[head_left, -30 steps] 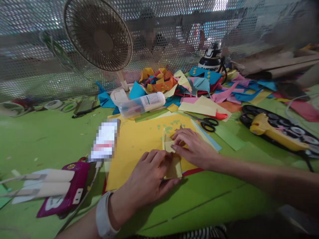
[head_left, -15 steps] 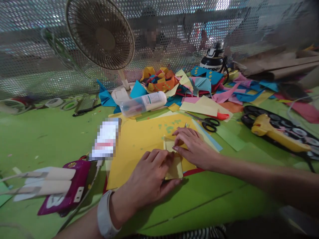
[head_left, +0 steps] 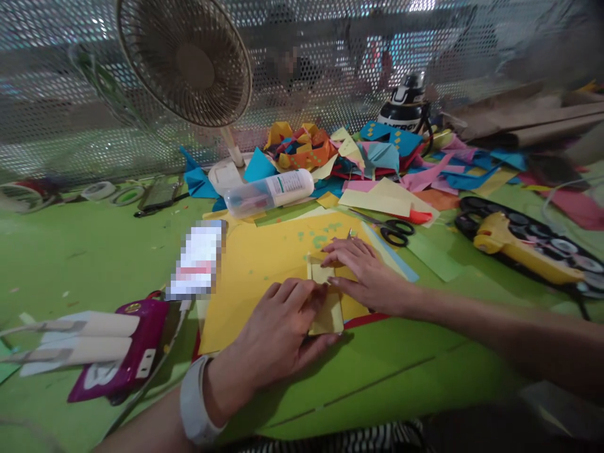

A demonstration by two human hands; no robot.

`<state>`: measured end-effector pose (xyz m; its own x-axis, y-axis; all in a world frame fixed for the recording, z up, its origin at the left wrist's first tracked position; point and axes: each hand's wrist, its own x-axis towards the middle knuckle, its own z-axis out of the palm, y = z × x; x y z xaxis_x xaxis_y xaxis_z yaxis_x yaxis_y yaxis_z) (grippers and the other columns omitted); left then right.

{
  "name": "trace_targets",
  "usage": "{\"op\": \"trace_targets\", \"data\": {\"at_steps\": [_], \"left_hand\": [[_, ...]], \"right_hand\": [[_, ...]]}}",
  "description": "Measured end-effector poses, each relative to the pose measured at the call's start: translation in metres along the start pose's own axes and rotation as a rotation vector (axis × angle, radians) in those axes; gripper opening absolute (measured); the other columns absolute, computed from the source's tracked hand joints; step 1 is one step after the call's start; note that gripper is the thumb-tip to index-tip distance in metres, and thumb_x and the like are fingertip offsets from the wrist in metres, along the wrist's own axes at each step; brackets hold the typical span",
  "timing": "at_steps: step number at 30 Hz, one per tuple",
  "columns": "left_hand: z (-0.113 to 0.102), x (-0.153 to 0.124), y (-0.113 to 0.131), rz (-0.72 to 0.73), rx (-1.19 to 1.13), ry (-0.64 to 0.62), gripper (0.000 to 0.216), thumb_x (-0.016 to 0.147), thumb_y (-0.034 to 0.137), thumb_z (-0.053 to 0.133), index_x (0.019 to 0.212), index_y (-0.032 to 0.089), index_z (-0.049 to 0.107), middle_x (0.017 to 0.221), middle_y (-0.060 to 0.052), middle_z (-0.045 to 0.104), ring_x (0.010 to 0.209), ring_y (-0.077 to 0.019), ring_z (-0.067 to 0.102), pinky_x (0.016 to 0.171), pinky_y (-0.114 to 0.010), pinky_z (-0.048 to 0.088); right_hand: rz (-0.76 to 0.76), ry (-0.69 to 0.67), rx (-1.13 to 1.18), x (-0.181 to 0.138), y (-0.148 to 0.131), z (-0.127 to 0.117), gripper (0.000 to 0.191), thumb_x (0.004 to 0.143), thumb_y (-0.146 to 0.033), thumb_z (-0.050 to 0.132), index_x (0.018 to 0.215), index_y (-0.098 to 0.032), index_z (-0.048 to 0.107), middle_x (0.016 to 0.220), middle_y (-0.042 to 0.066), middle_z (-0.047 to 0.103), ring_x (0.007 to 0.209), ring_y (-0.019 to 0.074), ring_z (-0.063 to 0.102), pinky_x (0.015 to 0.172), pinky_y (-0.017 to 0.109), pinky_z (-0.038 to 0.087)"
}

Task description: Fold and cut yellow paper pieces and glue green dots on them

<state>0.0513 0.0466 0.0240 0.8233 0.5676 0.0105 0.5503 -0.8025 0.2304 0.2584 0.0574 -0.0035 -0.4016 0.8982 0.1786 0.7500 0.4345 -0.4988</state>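
Note:
A small pale yellow folded paper [head_left: 326, 314] lies on a large yellow sheet [head_left: 264, 264] on the green table. My left hand [head_left: 278, 333] rests on the paper's left side, fingers curled over it and thumb under its lower edge. My right hand [head_left: 365, 277] lies flat on the paper's upper right part, fingers pressed down on the fold. Both hands hold the paper down between them. A white band [head_left: 193, 402] is on my left wrist.
Black-handled scissors [head_left: 394, 231], a clear glue bottle [head_left: 268, 192], a desk fan [head_left: 189, 69], a heap of coloured paper scraps [head_left: 368, 163], a yellow glue gun [head_left: 519, 251] on a black tray, a purple pouch [head_left: 127, 352], tape rolls [head_left: 117, 192] and a mesh screen behind.
Both hands stay on the folded paper; the right fingers shifted slightly along the fold. The view moved a little.

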Motion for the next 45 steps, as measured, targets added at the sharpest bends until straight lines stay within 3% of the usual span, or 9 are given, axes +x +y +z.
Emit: {"op": "trace_targets", "data": {"at_steps": [5, 20, 25, 31, 33, 35, 37, 39, 45], "left_hand": [[-0.002, -0.001, 0.002, 0.003, -0.01, 0.008, 0.054, 0.083, 0.056, 0.037, 0.12, 0.018, 0.047, 0.109, -0.011, 0.049, 0.1, -0.0267, 0.045, 0.084, -0.044, 0.04], [-0.009, -0.003, 0.005, 0.062, 0.005, 0.041, 0.053, 0.082, 0.055, 0.041, 0.119, 0.018, 0.049, 0.112, -0.011, 0.05, 0.101, -0.0265, 0.045, 0.089, -0.043, 0.038], [-0.01, -0.002, 0.006, 0.058, 0.0, 0.024, 0.055, 0.082, 0.054, 0.042, 0.122, 0.018, 0.048, 0.113, -0.011, 0.05, 0.101, -0.0263, 0.045, 0.089, -0.043, 0.038], [-0.034, 0.004, -0.002, 0.058, -0.176, -0.034, 0.045, 0.08, 0.049, 0.049, 0.114, 0.02, 0.055, 0.109, -0.01, 0.053, 0.099, -0.0235, 0.049, 0.086, -0.04, 0.04], [-0.044, 0.009, -0.007, -0.025, -0.344, 0.042, 0.038, 0.077, 0.048, 0.053, 0.102, 0.021, 0.061, 0.102, -0.007, 0.057, 0.093, -0.0203, 0.052, 0.082, -0.035, 0.043], [-0.05, 0.016, -0.011, -0.245, -0.531, 0.076, 0.033, 0.082, 0.046, 0.045, 0.082, 0.018, 0.063, 0.08, -0.004, 0.061, 0.074, -0.0154, 0.056, 0.068, -0.029, 0.045], [-0.05, 0.025, -0.014, -0.477, -0.712, 0.006, 0.035, 0.08, 0.047, 0.046, 0.071, 0.016, 0.059, 0.052, 0.001, 0.054, 0.048, -0.0104, 0.049, 0.049, -0.023, 0.042], [-0.045, 0.035, -0.014, -0.605, -0.79, -0.097, 0.034, 0.073, 0.049, 0.054, 0.065, 0.015, 0.057, 0.041, 0.004, 0.048, 0.037, -0.0078, 0.041, 0.04, -0.02, 0.035], [-0.032, 0.057, -0.012, -0.625, -0.775, -0.303, 0.039, 0.063, 0.052, 0.063, 0.051, 0.014, 0.059, 0.032, 0.005, 0.041, 0.032, -0.0068, 0.036, 0.035, -0.019, 0.026]], "right_hand": [[0.009, -0.065, 0.095, 0.003, 0.001, -0.005, 0.025, 0.081, -0.015, 0.045, 0.104, -0.023, 0.05, 0.124, 0.006, 0.046, 0.123, 0.0203, 0.034, 0.104, 0.047, 0.019], [0.062, 0.015, 0.205, 0.007, 0.001, -0.002, 0.031, 0.072, -0.018, 0.052, 0.103, -0.021, 0.054, 0.12, 0.005, 0.05, 0.115, 0.023, 0.04, 0.099, 0.046, 0.025], [0.024, -0.029, 0.225, 0.007, 0.006, -0.002, 0.036, 0.071, -0.014, 0.052, 0.106, -0.022, 0.054, 0.119, 0.005, 0.05, 0.115, 0.0236, 0.04, 0.097, 0.045, 0.027], [0.021, -0.036, 0.224, 0.008, 0.007, -0.003, 0.035, 0.07, -0.013, 0.052, 0.103, -0.022, 0.055, 0.121, 0.006, 0.049, 0.117, 0.0233, 0.038, 0.1, 0.045, 0.023], [0.032, -0.035, 0.216, 0.007, 0.005, -0.004, 0.035, 0.068, -0.012, 0.052, 0.102, -0.022, 0.055, 0.122, 0.006, 0.049, 0.118, 0.0234, 0.037, 0.1, 0.045, 0.024], [0.035, -0.035, 0.209, 0.007, 0.003, -0.005, 0.035, 0.068, -0.011, 0.051, 0.101, -0.022, 0.055, 0.121, 0.006, 0.05, 0.119, 0.0232, 0.036, 0.1, 0.045, 0.023], [0.029, -0.039, 0.203, 0.007, 0.002, -0.006, 0.035, 0.067, -0.011, 0.05, 0.1, -0.022, 0.055, 0.119, 0.006, 0.051, 0.119, 0.0227, 0.037, 0.102, 0.046, 0.021], [0.02, -0.036, 0.198, 0.007, 0.002, -0.006, 0.036, 0.067, -0.011, 0.05, 0.1, -0.022, 0.055, 0.118, 0.006, 0.051, 0.119, 0.0222, 0.038, 0.102, 0.046, 0.02], [0.005, -0.014, 0.184, 0.008, 0.004, -0.004, 0.036, 0.068, -0.012, 0.05, 0.102, -0.021, 0.054, 0.117, 0.007, 0.052, 0.118, 0.0228, 0.039, 0.1, 0.047, 0.023]]}}
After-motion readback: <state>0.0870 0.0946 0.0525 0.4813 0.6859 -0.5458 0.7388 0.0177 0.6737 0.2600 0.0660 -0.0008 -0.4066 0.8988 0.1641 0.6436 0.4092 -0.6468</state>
